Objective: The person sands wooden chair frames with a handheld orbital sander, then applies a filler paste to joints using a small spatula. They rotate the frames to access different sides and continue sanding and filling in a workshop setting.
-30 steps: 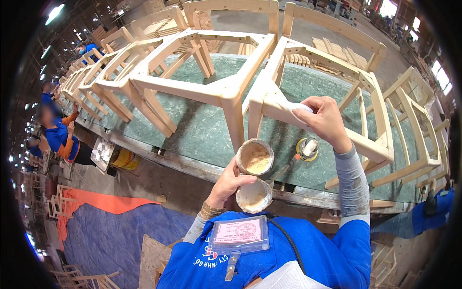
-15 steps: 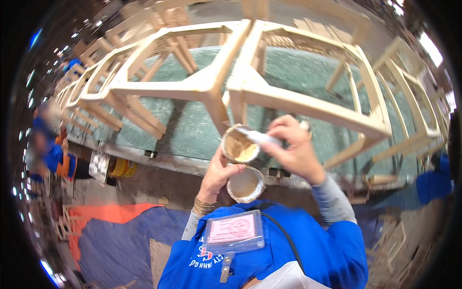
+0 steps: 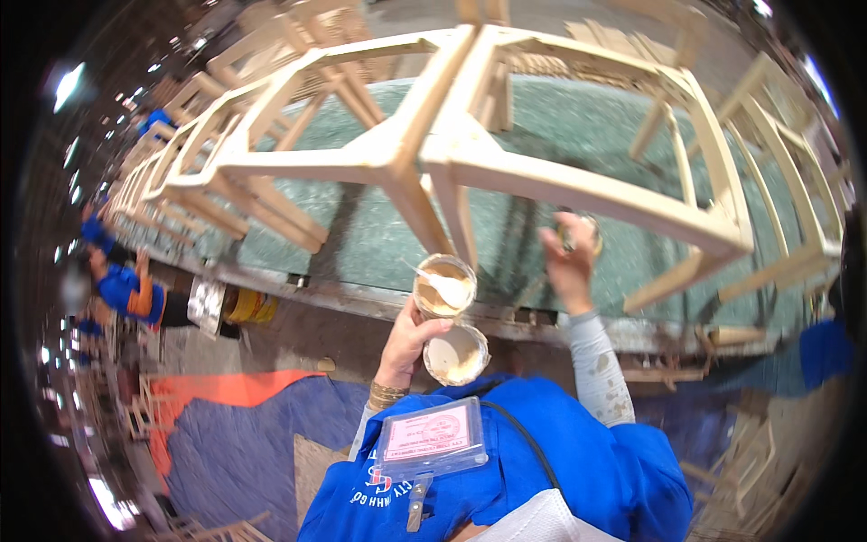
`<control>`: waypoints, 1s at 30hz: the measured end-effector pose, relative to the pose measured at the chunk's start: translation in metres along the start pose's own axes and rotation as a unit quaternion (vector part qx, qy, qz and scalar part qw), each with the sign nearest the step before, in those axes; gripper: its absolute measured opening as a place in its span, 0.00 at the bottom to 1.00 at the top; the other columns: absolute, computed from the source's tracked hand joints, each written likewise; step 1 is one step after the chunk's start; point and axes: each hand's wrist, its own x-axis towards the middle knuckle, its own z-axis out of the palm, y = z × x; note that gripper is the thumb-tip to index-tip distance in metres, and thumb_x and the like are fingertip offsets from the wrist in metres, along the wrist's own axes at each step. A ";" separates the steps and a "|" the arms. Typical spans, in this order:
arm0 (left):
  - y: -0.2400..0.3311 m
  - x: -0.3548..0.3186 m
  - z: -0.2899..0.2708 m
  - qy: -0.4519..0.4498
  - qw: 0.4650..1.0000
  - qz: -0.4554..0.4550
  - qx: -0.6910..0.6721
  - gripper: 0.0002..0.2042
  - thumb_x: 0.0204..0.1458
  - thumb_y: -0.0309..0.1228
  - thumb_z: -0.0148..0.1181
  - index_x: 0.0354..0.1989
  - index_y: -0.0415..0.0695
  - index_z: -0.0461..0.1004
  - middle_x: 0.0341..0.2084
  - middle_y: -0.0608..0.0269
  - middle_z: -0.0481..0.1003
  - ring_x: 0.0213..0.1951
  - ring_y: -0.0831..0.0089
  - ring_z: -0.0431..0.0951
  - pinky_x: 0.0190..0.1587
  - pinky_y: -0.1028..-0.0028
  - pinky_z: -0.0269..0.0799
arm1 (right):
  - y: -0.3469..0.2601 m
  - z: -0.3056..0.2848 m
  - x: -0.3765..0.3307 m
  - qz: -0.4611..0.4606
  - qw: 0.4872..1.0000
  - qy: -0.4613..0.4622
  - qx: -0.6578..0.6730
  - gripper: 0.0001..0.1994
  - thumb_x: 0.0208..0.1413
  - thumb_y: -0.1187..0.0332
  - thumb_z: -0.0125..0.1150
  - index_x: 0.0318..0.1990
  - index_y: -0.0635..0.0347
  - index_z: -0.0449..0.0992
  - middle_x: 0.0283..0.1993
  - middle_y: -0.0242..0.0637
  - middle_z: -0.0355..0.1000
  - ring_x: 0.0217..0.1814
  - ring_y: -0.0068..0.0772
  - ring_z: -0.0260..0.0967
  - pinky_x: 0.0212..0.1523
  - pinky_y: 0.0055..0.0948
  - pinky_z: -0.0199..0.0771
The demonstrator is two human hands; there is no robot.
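Observation:
My left hand (image 3: 406,348) is closed round a small round tub (image 3: 423,296) of tan paste. A white spoon-like scoop (image 3: 449,289) lies in it, its thin end toward the left rim. A second tub (image 3: 456,352), pale inside with paste on its wall, sits directly below the first, against my left hand. My right hand (image 3: 572,262) reaches forward over the green tabletop, below the front rail of a bare wooden chair frame (image 3: 587,185). Its fingers are curled at a small roundish object (image 3: 589,237), mostly hidden and blurred.
Another chair frame (image 3: 307,163) adjoins on the left, with several more along the green table (image 3: 361,226). Its metal front edge (image 3: 361,303) runs before me. A yellow bucket (image 3: 253,305) stands at left near a person in blue (image 3: 126,289). Blue sheeting (image 3: 235,452) covers some floor.
My right hand has let go of the white scoop, which now rests in the upper tub. That hand has moved forward to the roundish object. My left hand still holds the tub.

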 end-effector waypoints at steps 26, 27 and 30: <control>0.009 0.084 -0.281 0.097 0.992 0.000 -0.077 0.24 0.47 0.26 0.61 0.54 0.41 0.62 0.43 0.61 0.72 0.42 0.72 0.74 0.44 0.72 0.72 | -0.241 -0.081 0.037 -0.014 0.971 -0.167 -0.168 0.30 0.37 0.76 0.63 0.55 0.60 0.68 0.54 0.45 0.63 0.62 0.44 0.58 0.62 0.35 0.55; 0.009 0.082 -0.287 0.095 0.992 0.014 -0.085 0.25 0.47 0.26 0.61 0.55 0.42 0.61 0.43 0.59 0.71 0.41 0.71 0.75 0.43 0.72 0.72 | -0.258 -0.072 0.060 0.002 0.973 -0.183 -0.141 0.30 0.38 0.75 0.61 0.55 0.59 0.69 0.53 0.46 0.65 0.60 0.44 0.60 0.60 0.33 0.58; 0.007 0.069 -0.295 0.130 0.985 0.009 -0.115 0.25 0.48 0.26 0.60 0.55 0.42 0.59 0.43 0.58 0.71 0.40 0.70 0.75 0.40 0.72 0.74 | -0.254 -0.059 0.116 -0.087 0.945 -0.249 -0.192 0.29 0.38 0.75 0.59 0.55 0.53 0.69 0.45 0.45 0.65 0.49 0.44 0.65 0.53 0.31 0.63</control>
